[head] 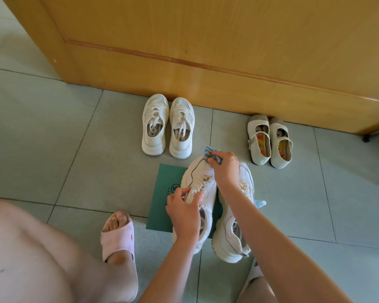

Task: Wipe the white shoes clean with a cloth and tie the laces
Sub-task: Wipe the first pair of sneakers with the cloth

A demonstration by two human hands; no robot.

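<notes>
right hand [224,167] fingers closed on blue striped cloth [212,156] at left sneaker [197,193] toe; shoe's long axis runs away from person; left hand [184,209] pinches tongue.

A home entryway: pale tiled floor [53,132], a wooden door [206,40], pairs of sneakers [166,127] and strap shoes [269,142] lined along its foot, a foot in a pink slipper [117,239].

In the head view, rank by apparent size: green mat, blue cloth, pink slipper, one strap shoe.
1. Green mat, though partly covered.
2. Pink slipper, nearer the camera, so unsure.
3. Strap shoe.
4. Blue cloth, mostly hidden in the right hand.
</notes>
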